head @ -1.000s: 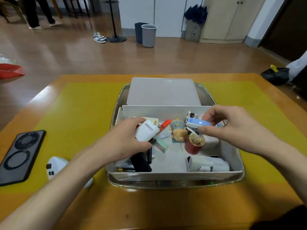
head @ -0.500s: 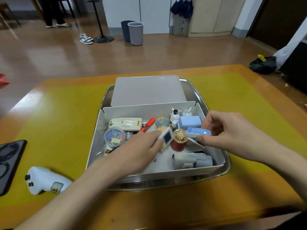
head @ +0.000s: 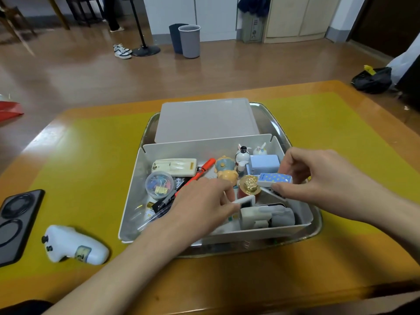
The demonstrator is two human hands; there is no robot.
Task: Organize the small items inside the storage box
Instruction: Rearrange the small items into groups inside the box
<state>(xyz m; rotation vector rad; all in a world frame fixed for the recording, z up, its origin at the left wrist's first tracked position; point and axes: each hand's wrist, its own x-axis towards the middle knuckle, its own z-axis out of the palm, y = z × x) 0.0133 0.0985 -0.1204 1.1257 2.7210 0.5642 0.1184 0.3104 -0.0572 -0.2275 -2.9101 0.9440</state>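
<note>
The white storage box (head: pixel 136 178) sits in a metal tray (head: pixel 270 117) and holds several small items. Inside lie a clear tub of binder clips (head: pixel 159 184), a cream case (head: pixel 174 167), an orange pen (head: pixel 200 171), figurines (head: pixel 226 169) and a gold-topped red jar (head: pixel 249 186). My left hand (head: pixel 204 208) is inside the box, its fingers closed on a small white device with a dark screen (head: pixel 245 203). My right hand (head: pixel 322 178) pinches a small blue dotted box (head: pixel 275 179) over the box's right side.
The box's translucent lid (head: pixel 205 120) lies behind it in the tray. On the yellow mat (head: pixel 91 167) to the left lie a white controller (head: pixel 75 245) and a black case (head: pixel 17 223). Bins (head: pixel 189 40) and a black bag (head: pixel 372 79) stand on the floor beyond.
My left hand let go of a white charger-like item, moved right and took hold of the small screened device. My right hand kept the blue dotted box. The view shifted right.
</note>
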